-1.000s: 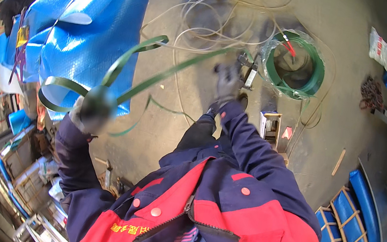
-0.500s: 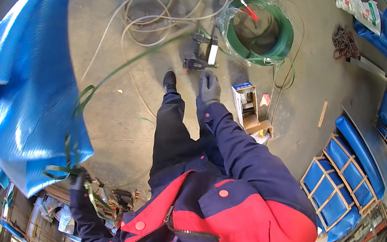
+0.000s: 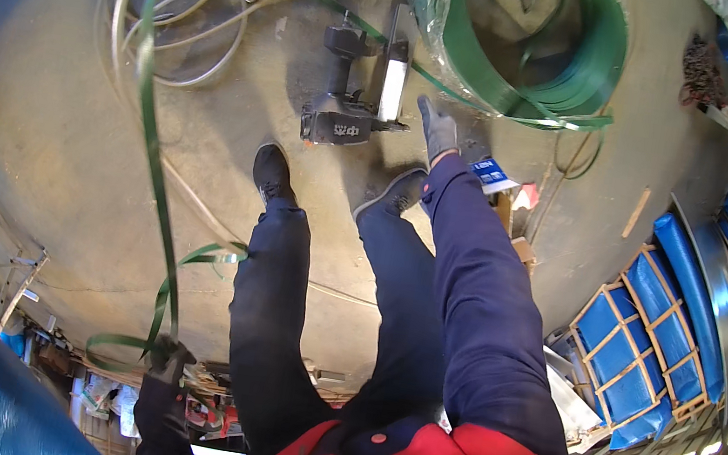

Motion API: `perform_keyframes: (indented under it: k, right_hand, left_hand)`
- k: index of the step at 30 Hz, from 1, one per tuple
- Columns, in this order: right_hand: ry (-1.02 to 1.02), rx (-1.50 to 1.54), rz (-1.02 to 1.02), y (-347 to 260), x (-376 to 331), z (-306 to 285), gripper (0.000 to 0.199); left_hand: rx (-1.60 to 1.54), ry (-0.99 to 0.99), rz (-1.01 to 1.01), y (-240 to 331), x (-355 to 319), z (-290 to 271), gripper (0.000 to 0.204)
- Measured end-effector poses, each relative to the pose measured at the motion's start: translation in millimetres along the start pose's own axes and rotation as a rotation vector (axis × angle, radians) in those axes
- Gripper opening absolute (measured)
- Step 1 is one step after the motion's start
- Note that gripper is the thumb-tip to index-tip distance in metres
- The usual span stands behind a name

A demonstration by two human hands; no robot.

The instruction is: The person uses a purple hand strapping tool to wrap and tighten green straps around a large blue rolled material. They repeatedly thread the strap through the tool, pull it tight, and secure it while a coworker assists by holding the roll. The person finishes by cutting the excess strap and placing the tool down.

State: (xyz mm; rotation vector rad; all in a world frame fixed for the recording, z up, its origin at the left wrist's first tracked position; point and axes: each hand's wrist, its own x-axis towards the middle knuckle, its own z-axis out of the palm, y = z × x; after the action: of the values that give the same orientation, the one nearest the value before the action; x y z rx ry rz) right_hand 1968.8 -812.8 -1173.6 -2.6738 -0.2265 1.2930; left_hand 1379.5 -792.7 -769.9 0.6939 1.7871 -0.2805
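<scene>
A long green plastic strap (image 3: 153,158) runs from a green strapping coil (image 3: 585,72), partly wrapped in clear film, across the floor and back toward me. My left hand (image 3: 168,358), in a dark glove, is closed around this strap at the lower left, with loops hanging beside it. My right hand (image 3: 438,128), in a grey glove, reaches forward with its fingers stretched out and nothing visible in them. It is just below the coil and to the right of a black nail gun (image 3: 342,125), which lies on the floor apart from the hand.
A pale hose (image 3: 118,12) lies in loops at the upper left. Beside my right forearm stands a small blue-and-white box (image 3: 492,173). Wood-framed blue bundles (image 3: 640,335) are at the right. Blue sheeting (image 3: 6,419) fills the lower left edge.
My view has shifted forward, so the coil and nail gun look larger. The blue sheeting has slid to the lower left. My right hand's fingers have straightened; the left keeps the strap.
</scene>
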Motion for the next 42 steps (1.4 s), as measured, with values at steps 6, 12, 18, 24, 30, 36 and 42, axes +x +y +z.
perform_keyframes:
  k: [6, 12, 18, 24, 30, 36, 42]
  right_hand:
    - [0.216, -0.133, -0.120, -24.2, 58.7, 117.6, 0.105]
    - [0.096, 0.093, -0.010, 68.5, -2.2, 154.0, 0.111]
    - [0.280, 0.955, 0.072, 141.6, 52.3, 87.8, 0.093]
    - [0.436, 0.156, -0.162, 131.1, 29.5, -72.7, 0.049]
    - [1.136, 0.263, -0.131, 132.5, 5.6, -245.6, 0.076]
    - [0.498, 0.021, 0.356, 167.3, 157.2, -267.3, 0.085]
    - [0.320, 1.461, 0.185, 112.2, 116.9, -214.9, 0.020]
  left_hand:
    - [0.206, -0.016, 0.066, 6.6, 55.0, 21.5, 0.008]
    - [0.280, -0.060, 0.165, 39.2, 77.6, 48.4, 0.021]
    - [0.170, -0.088, 0.093, 66.7, 102.8, 18.6, 0.012]
    - [-0.203, 0.049, 0.059, 42.9, 142.0, -33.3, 0.013]
    - [-0.596, 0.218, -0.081, 40.6, 142.9, -109.3, 0.024]
    - [-0.583, 0.229, -0.049, 39.6, 141.0, -123.8, 0.023]
    - [-0.586, 0.131, 0.036, 29.3, 112.1, -96.5, 0.023]
